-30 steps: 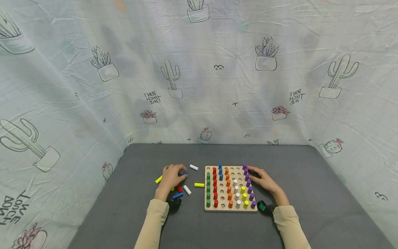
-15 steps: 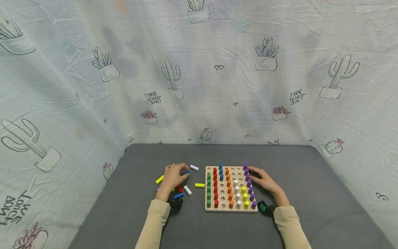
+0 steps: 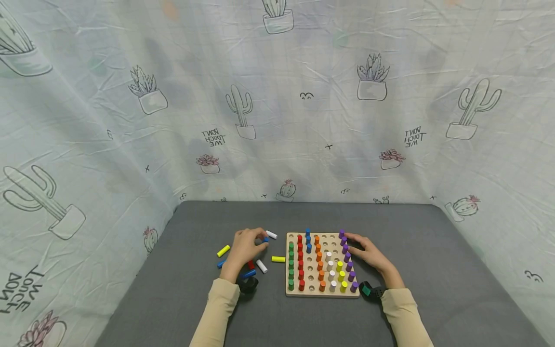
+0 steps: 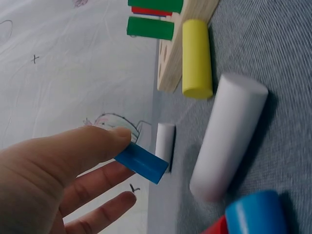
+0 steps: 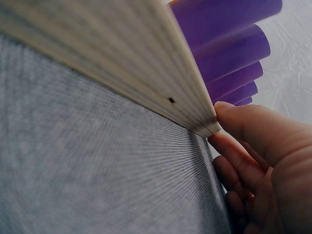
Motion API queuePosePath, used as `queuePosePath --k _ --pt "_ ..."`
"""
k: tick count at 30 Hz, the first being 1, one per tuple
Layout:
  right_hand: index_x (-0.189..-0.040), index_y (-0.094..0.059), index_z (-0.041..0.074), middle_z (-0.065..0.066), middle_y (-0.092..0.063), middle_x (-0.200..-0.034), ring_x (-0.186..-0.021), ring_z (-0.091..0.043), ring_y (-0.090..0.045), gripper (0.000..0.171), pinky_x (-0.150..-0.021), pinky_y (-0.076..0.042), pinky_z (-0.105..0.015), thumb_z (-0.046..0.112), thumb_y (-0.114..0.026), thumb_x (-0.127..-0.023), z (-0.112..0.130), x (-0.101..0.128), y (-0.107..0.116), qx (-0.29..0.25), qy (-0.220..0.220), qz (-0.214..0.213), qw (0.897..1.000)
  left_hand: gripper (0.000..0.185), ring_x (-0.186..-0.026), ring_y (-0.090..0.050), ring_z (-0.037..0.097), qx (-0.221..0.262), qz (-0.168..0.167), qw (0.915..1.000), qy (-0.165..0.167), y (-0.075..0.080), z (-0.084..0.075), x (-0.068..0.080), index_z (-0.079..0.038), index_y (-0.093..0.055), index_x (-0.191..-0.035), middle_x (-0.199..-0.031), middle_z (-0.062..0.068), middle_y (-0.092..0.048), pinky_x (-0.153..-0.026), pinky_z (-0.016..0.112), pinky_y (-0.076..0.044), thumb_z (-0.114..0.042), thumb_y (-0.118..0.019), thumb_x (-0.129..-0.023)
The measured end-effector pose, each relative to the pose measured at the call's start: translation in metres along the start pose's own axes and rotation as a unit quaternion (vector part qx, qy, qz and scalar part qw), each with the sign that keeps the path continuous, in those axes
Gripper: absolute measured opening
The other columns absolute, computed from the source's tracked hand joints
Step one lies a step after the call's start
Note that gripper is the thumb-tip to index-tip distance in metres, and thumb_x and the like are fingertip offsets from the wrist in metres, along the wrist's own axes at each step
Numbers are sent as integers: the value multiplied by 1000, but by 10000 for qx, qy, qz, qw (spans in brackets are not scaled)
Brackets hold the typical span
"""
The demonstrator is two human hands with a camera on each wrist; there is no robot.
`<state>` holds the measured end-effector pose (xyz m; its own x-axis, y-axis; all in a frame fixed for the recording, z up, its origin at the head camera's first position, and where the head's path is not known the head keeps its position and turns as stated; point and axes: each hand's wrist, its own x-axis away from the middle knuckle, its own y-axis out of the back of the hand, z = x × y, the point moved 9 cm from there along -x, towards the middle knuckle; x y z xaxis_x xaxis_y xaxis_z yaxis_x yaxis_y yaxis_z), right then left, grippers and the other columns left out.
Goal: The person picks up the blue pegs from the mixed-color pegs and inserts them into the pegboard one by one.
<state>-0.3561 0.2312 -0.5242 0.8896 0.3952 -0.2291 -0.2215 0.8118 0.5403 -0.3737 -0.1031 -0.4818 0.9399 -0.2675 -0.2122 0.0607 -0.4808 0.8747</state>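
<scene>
left hand (image 3: pixel 244 248): pinching a blue peg (image 4: pixel 141 163) between thumb and fingers, just left of the pegboard (image 3: pixel 291 291)
right hand (image 3: pixel 368 253): fingers relaxed, resting against the pegboard's right edge by the purple pegs (image 3: pixel 346 255)

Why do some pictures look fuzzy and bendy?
Head view: the wide lens bows the cactus curtain, light is soft and even, nothing glares. Left wrist view: the blue peg in the left hand is sharp, the near blue peg end blurs. Right wrist view: the wooden board edge is smeared, too close.
</scene>
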Motion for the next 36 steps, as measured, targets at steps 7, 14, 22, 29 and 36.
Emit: queuePosePath --k 7,14,22,29,36 --pt "-131 -42 -13 -32 -47 -129 -119 -49 -41 43 -95 -32 -63 -2 -52 -91 25 3 2 -112 -43 51 9999 14 -90 -58 19 54 -38 9998 -176 -3 -11 0 -24 -66 -95 -89 -7 -66 -100 52 -31 -26 -71 -82" --pt "-134 -43 -7 -27 -48 -131 -120 -45 -42 44 -97 -37 -50 4 -53 -93 8 1 1 16 -23 40 10000 18 -89 -59 18 166 24 9993 -334 -7 -19 0 -20 -68 -99 -90 -7 -68 -99 54 -31 -26 -71 -82" --pt "-136 -44 0 -23 -46 -134 -123 -43 -39 45 -98 -32 -57 13 -54 -94 -12 -1 0 -99 -99 24 9999 18 -92 -59 20 432 164 9979 -444 -10 -29 -2 -19 -67 -100 -93 -5 -67 -101 54 -29 -26 -70 -83" --pt "-135 -44 1 -22 -47 -135 -124 -40 -40 45 -100 -35 -47 14 -54 -94 -11 -1 1 23 -90 17 10000 19 -94 -59 21 558 268 9963 -595 -12 -36 -2 -19 -66 -102 -95 -5 -66 -102 53 -27 -25 -68 -85" --pt "-136 -44 1 -22 -47 -134 -122 -36 -42 45 -99 -36 -43 15 -54 -94 -10 -1 1 66 -55 24 10000 18 -93 -58 16 370 169 9957 -830 -10 -47 -3 -21 -66 -101 -95 -7 -67 -100 53 -31 -29 -68 -84"
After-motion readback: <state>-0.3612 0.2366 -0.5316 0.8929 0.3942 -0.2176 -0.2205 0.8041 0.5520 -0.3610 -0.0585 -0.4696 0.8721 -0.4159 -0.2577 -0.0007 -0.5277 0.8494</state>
